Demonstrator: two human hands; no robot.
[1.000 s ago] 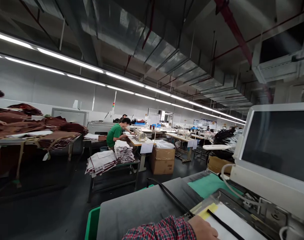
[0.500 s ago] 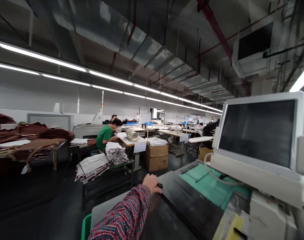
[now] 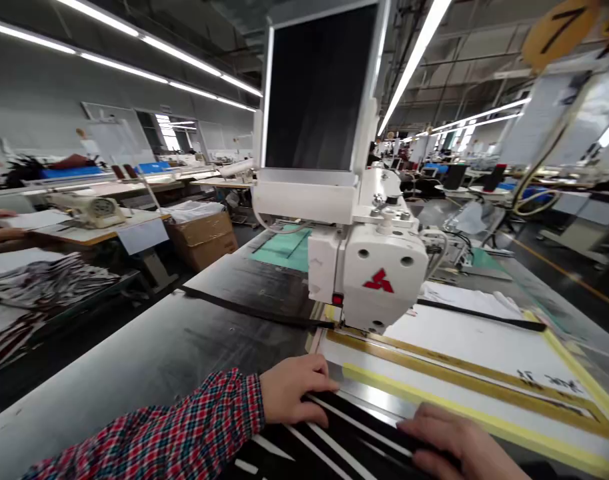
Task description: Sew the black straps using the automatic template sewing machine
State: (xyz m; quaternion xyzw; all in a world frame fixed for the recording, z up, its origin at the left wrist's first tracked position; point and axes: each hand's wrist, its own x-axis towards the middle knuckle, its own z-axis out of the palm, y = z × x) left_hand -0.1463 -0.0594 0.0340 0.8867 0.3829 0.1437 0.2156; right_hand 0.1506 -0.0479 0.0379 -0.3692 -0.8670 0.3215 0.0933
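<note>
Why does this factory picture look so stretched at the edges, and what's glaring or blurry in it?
In the head view, the wide lens stretches the edges and slants the ceiling light tubes; those tubes and the far window burn out white; the round yellow tag numbered 7 at the top corner looks soft, as does the right hand at the bottom edge.

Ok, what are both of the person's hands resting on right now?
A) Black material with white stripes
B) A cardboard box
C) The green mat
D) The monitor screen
A: the left hand and the right hand both lie on the black material with white stripes, in front of the white sewing machine.
</note>
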